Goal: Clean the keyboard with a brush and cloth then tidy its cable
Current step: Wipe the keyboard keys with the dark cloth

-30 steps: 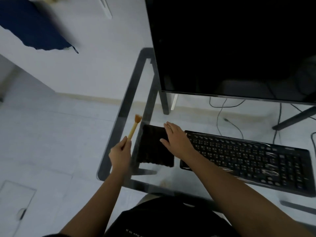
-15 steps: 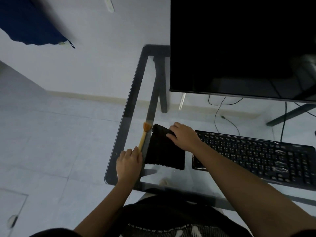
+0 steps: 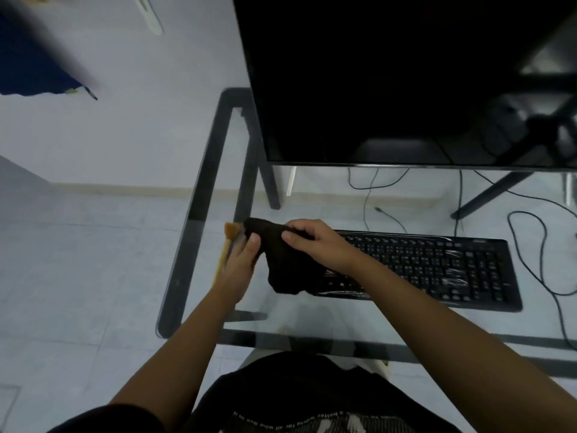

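My right hand (image 3: 315, 242) pinches a dark cloth (image 3: 287, 270) and holds it lifted above the left end of the black keyboard (image 3: 437, 270). The cloth hangs down and hides the keyboard's left corner. My left hand (image 3: 239, 267) is beside the cloth with fingers stretched out and its thumb touching the cloth's left edge. A small brush (image 3: 225, 248) with a wooden handle and orange bristles lies on the glass table (image 3: 199, 189), just left of that hand and partly under its fingers. The keyboard's black cable (image 3: 543, 276) loops off to the right.
A large dark monitor (image 3: 406, 79) stands behind the keyboard. Thin cables (image 3: 368, 195) lie on the tiled floor seen through the glass. The table's dark frame (image 3: 175, 292) runs along its left and front edges. My lap is under the front edge.
My left hand has laid the brush on the glass and let it go. My right hand has gripped the cloth and lifted it off the table toward the keyboard.
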